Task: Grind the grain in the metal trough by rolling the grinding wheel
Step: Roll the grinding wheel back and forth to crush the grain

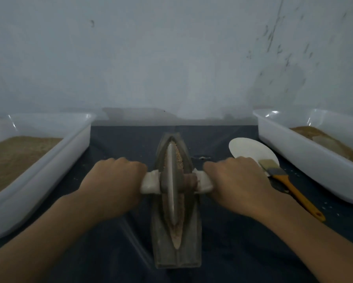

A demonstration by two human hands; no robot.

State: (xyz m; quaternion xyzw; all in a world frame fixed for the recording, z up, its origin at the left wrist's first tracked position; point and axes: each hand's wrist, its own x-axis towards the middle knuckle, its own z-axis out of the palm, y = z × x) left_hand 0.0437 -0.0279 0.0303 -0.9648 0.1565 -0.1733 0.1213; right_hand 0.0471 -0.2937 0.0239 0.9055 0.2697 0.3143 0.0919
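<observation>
Both forearms were seen nearest the camera, reaching forward over a dark cloth (233,252) that was spread on the work surface. Against a pale wall, two white plastic tubs were set at the sides: the left tub (49,160) was filled with tan ground material, and the right tub (306,160) was partly filled with similar brownish material.

Between them, lengthwise on the cloth, a boat-shaped metal trough (177,254) was placed, with reddish-brown grain (179,160) lying along its groove. A grinding wheel (171,180) was stood upright on edge in the groove, about midway along the trough, its axle running crosswise and wrapped in white at both ends.

The left hand (112,180) was curled round the left end of the axle, and the right hand (237,180) was curled round the right end, knuckles up.

Just beyond the right hand, a white paper disc (251,150) was laid on the cloth, and a brush (284,180) with a yellow handle was rested partly over its near edge, bristles toward the wall.
</observation>
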